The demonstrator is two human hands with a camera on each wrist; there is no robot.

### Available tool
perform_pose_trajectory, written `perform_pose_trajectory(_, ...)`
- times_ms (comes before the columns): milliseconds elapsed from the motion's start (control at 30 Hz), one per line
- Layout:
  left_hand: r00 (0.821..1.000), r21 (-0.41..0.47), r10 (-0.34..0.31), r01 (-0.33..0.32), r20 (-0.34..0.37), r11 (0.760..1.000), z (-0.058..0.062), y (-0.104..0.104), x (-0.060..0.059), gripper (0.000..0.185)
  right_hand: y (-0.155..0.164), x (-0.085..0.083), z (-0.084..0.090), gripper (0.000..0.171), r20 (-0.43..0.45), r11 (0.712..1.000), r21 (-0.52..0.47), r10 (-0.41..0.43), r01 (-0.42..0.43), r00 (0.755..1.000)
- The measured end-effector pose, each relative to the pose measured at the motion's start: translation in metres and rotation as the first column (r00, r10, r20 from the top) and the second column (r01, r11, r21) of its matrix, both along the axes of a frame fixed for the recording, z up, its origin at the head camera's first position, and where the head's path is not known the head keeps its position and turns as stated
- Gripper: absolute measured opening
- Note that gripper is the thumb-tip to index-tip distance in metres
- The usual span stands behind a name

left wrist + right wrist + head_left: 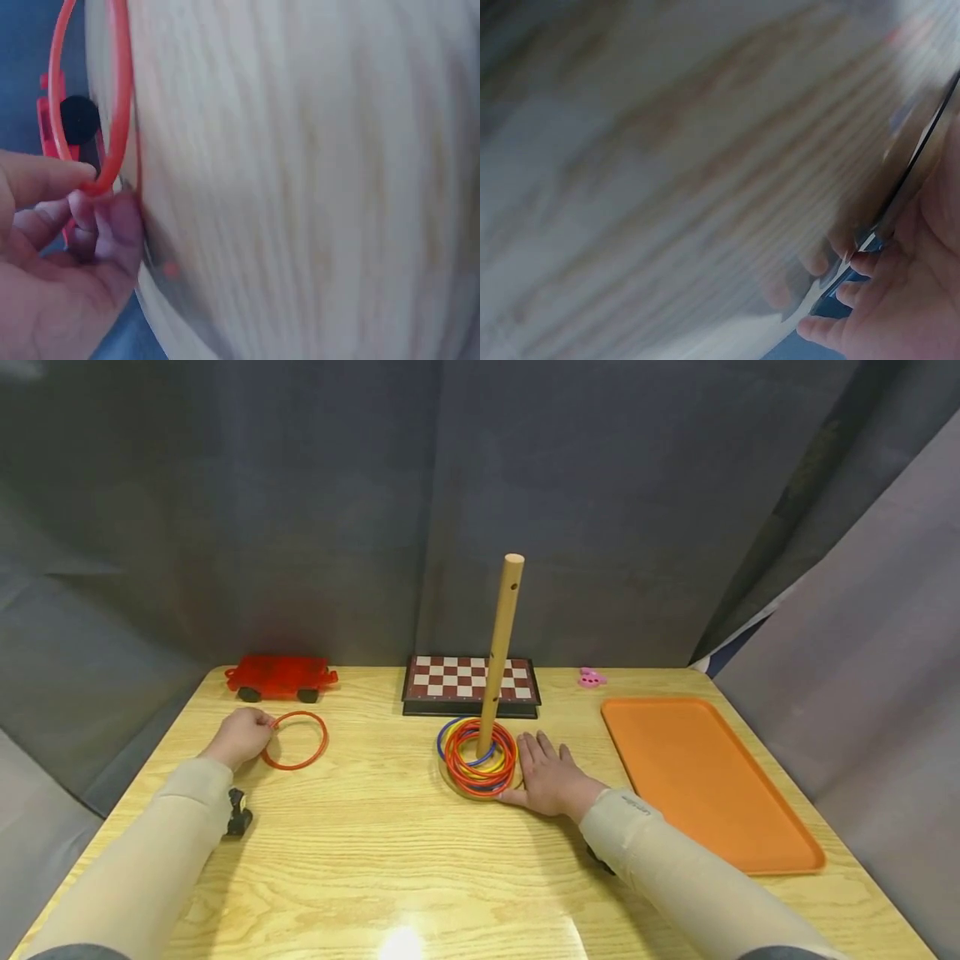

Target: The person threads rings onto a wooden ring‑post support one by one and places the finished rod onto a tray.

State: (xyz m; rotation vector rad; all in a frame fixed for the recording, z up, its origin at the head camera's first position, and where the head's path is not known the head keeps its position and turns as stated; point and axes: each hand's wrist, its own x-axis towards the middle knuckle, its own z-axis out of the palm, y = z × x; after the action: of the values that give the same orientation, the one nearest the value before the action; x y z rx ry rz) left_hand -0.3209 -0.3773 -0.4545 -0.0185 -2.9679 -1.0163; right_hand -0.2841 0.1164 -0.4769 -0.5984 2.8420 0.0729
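My left hand (242,735) pinches the near-left edge of a thin orange-red ring (295,740) on the wooden table (375,843). In the left wrist view, thumb and fingers (82,196) clamp the ring (112,105). A wooden peg (500,647) stands upright at the table's middle, with several red, yellow and blue rings (477,756) stacked round its foot. My right hand (551,774) lies flat and open beside that stack, fingers straight, touching its right edge. The right wrist view is blurred and shows fingertips (855,289) against the table.
A red toy wagon (280,677) sits at the back left, a small chessboard (471,683) behind the peg, a pink trinket (591,677) to its right. An orange tray (705,777) fills the right side. Grey cloth surrounds the table.
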Motion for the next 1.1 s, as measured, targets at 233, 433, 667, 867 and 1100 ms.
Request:
perform_pose_trajectory(233,0.999,0.309,0.007,-0.023,0.051,0.951,0.008,0.002,0.0,0.03,0.0,0.002,0.003,0.106,0.006,1.0,-0.006,0.0,0.0,1.0)
perform_pose_trajectory(433,0.998,0.423,-0.025,0.001,0.052,0.906,0.034,0.019,0.004,0.033,0.0,0.001,0.002,0.106,-0.01,1.0,0.007,0.005,-0.005,1.0)
perform_pose_trajectory(667,0.995,0.474,-0.101,0.095,-0.013,0.876,0.076,0.052,0.001,0.032,-0.001,0.003,0.003,0.106,-0.023,1.0,0.017,0.009,-0.008,1.0)
perform_pose_trajectory(867,0.991,0.617,-0.125,0.126,-0.045,0.777,0.114,0.089,-0.001,0.025,-0.001,0.004,0.003,0.106,-0.028,1.0,0.024,0.017,-0.016,0.999)
perform_pose_trajectory(1100,0.973,0.819,-0.17,0.223,-0.155,0.529,0.159,0.138,0.004,0.007,-0.001,0.003,0.002,0.106,-0.037,0.999,0.031,0.02,-0.018,0.999)
